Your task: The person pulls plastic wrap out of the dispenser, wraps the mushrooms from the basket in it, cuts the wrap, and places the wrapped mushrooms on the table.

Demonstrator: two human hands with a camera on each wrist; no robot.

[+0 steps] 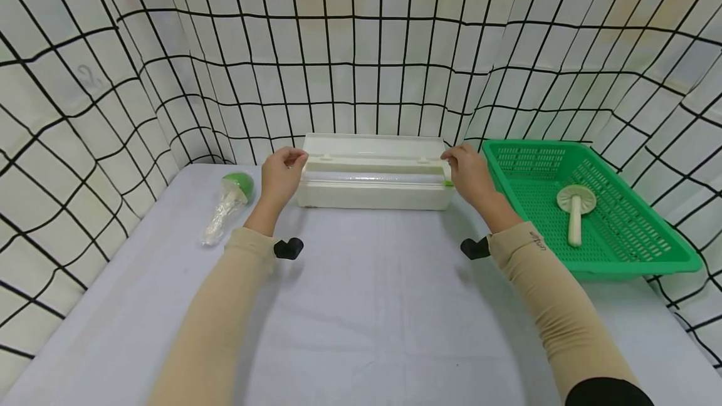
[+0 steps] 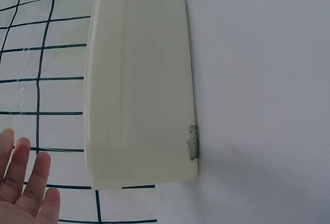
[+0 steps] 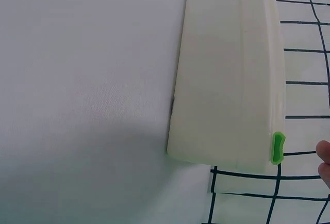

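Note:
A cream cling film dispenser [image 1: 375, 196] stands at the back of the table, its lid [image 1: 375, 145] raised and a roll of cling film [image 1: 372, 177] inside. My left hand [image 1: 280, 174] is at the dispenser's left end and my right hand [image 1: 470, 174] at its right end, both raised around lid height. Each pinches thumb to finger at an edge of clear film. Thin glints of the film [image 2: 23, 69] show above the left fingers [image 2: 36, 177] in the left wrist view. Only the right fingertips [image 3: 324, 154] enter the right wrist view, beyond the green slider [image 3: 278, 148].
On the left lies a green-capped mushroom [image 1: 239, 185] with clear film around its stem. A green basket [image 1: 626, 262] at the right holds a pale mushroom [image 1: 575, 218], stem toward me. Black wire mesh [image 1: 380, 67] encloses the back and sides of the white-covered table [image 1: 372, 306].

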